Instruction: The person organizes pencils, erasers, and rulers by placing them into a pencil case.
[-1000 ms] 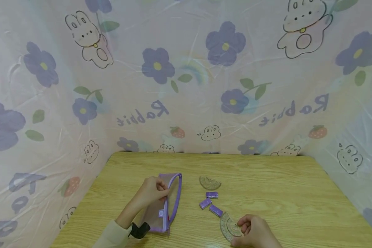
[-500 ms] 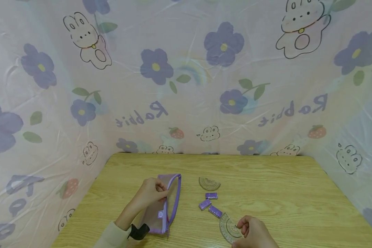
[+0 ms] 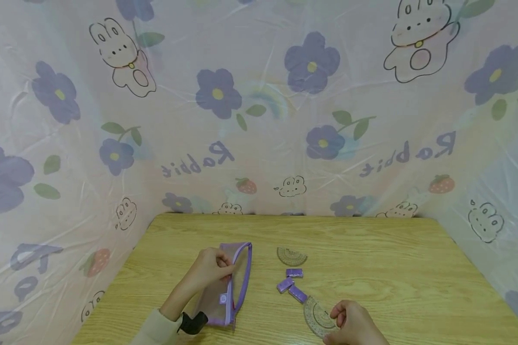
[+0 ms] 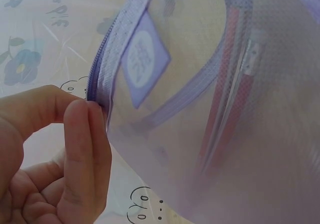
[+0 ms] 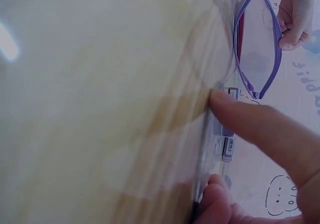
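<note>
My left hand (image 3: 213, 266) pinches the zip edge of a translucent mesh pencil case (image 3: 213, 302) with purple trim, whose mouth gapes toward the right. In the left wrist view, red sticks with pale ends (image 4: 242, 94) show through its mesh. My right hand (image 3: 351, 323) holds a clear protractor (image 3: 317, 317) by its straight side, low over the table, thumb and fingertips at its edge. The protractor's upper tip meets the nearest of three small purple-wrapped blocks (image 3: 298, 293). Part of the protractor is hidden behind the right fingers.
A second clear protractor (image 3: 291, 256) lies farther back on the wooden table (image 3: 384, 258), beyond another purple block (image 3: 294, 273) and a tilted one (image 3: 285, 285). A patterned curtain (image 3: 259, 143) encloses the table at the back and sides.
The right hand's protractor has slid slightly left, and the nearest purple block has shifted slightly left with it. The left hand and pencil case stay in place.
</note>
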`<state>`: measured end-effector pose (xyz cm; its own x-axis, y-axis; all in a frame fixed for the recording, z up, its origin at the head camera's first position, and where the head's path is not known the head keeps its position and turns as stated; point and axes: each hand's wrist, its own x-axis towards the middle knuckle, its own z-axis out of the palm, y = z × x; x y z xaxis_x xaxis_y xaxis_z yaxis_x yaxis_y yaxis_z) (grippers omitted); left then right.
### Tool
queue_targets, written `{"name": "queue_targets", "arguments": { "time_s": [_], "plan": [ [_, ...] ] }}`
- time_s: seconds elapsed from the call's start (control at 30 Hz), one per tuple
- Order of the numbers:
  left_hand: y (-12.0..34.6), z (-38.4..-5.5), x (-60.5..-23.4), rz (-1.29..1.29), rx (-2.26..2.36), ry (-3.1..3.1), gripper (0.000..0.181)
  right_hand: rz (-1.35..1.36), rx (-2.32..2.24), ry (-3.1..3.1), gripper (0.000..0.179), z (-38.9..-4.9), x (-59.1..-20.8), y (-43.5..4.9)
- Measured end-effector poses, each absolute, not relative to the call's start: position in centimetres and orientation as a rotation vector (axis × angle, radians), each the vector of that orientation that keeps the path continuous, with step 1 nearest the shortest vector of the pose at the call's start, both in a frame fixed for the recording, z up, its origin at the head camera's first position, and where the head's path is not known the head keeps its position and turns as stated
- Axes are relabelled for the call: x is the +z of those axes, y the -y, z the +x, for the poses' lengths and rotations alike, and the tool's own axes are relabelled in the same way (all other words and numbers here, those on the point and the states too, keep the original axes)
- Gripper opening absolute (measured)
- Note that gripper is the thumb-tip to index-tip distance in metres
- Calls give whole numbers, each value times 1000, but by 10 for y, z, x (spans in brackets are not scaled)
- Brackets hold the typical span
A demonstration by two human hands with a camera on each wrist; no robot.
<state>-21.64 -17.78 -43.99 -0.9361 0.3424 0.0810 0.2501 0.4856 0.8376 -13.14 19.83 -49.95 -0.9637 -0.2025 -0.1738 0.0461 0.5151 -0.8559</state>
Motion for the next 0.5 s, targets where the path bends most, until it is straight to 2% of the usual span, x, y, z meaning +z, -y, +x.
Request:
{"name": "queue_targets", "arguments": {
  "time_s": [0.5],
  "plan": [
    [177, -216, -439, 476, 1463, -2623, 7, -212, -1444, -2513, 38, -129, -497, -199]
  ]
}}
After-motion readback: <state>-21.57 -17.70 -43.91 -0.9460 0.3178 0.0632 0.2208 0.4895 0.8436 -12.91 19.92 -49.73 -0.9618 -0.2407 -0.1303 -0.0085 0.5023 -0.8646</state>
